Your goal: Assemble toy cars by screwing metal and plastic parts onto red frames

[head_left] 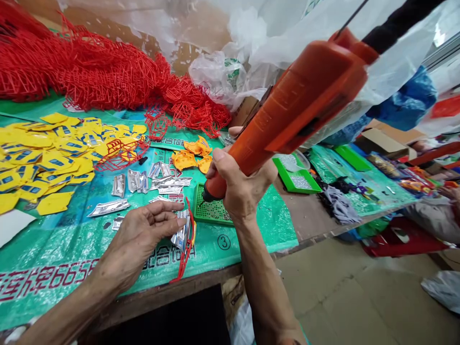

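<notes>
Nearest the table's front edge, the left hand pinches a silver part between thumb and fingertips. A thin red frame runs along the part's right side, with a sliver of yellow beside it; the grip probably serves to keep these bits together, though the fingers hide how they join. Holding by the left side leaves the right side clear of the hand.

The right hand is wrapped round the lower body of an orange power screwdriver, tip down and leaning toward the left hand. Gripping it low likely gives better aim than holding it high (a dark cord or sleeve runs from its upper end). The tip is at the green tray, which holds small screws; whether the bit touches one, I cannot tell. The tray sits just beyond the left hand, presumably to make the reach short.

Behind that hand lie loose silver pieces on the green sheet, within easy reach. Farther off are orange shells and, to the left, a spread of yellow pieces. At the back, red frames are heaped up, perhaps because they tangle.
</notes>
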`<action>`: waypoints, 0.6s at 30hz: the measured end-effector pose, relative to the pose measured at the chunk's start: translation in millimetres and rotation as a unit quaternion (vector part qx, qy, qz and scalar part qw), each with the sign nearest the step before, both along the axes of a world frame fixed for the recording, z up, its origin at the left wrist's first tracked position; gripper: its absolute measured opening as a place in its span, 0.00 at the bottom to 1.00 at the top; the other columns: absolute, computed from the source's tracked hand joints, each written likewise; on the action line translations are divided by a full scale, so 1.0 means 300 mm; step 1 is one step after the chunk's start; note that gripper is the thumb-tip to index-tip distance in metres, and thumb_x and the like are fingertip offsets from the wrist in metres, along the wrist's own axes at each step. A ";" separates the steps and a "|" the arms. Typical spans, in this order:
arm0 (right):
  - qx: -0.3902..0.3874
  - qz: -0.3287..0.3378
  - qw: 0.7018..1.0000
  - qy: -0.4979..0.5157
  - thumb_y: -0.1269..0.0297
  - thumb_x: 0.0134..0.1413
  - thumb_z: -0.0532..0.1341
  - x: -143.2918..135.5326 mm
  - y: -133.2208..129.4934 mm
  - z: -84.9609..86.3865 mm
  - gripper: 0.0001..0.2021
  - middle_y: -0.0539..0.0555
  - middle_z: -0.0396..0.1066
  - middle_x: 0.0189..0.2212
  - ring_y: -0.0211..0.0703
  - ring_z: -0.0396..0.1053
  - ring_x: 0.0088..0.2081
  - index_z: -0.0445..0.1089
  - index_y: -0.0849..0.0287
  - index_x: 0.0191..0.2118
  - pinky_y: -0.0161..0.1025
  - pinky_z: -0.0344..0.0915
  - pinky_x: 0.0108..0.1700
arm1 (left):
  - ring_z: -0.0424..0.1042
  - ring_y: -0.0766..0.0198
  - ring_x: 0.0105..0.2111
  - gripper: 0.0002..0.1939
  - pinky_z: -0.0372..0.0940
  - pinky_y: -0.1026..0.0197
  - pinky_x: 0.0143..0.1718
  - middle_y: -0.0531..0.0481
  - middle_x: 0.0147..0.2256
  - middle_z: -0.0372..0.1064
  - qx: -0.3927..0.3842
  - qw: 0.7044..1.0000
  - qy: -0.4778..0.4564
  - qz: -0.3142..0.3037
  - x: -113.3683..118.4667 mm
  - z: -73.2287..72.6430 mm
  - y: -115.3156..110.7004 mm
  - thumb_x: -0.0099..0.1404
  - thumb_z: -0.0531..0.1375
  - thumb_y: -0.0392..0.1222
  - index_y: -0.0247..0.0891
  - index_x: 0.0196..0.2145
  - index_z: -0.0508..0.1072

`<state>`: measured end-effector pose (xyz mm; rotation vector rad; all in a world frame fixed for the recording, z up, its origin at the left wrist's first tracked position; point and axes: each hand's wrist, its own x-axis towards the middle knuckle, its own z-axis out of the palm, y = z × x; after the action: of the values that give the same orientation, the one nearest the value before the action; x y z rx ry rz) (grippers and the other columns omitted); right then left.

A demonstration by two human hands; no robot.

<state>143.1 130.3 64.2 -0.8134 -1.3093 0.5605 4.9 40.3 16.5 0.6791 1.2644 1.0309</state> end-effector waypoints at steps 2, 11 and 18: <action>-0.002 -0.001 1.000 0.001 0.58 0.44 0.68 0.001 0.004 -0.007 0.12 0.45 0.65 0.19 0.35 0.61 0.19 0.65 0.56 0.26 0.39 0.65 0.23 | 0.66 0.67 0.27 0.23 0.57 0.63 0.30 0.55 0.25 0.70 -0.009 1.000 -0.001 0.003 0.002 0.001 0.001 0.47 0.72 0.45 0.37 0.41 0.76; -0.008 0.011 1.000 -0.020 0.58 0.48 0.67 0.001 0.001 -0.012 0.11 0.45 0.65 0.21 0.37 0.62 0.19 0.63 0.54 0.29 0.41 0.65 0.23 | 0.67 0.64 0.27 0.20 0.58 0.61 0.31 0.52 0.26 0.73 -0.012 1.000 0.016 -0.005 0.010 0.003 0.000 0.48 0.72 0.47 0.36 0.36 0.75; -0.009 -0.002 1.000 -0.011 0.57 0.45 0.68 -0.005 0.020 -0.013 0.14 0.44 0.64 0.20 0.37 0.62 0.19 0.61 0.53 0.28 0.40 0.63 0.22 | 0.66 0.66 0.25 0.17 0.58 0.63 0.28 0.53 0.25 0.72 -0.003 1.000 0.014 -0.006 0.010 -0.001 -0.001 0.47 0.72 0.46 0.36 0.34 0.76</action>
<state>141.6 136.1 60.4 -0.8387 -1.3235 0.5623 7.9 40.1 16.3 0.6974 1.2855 1.0100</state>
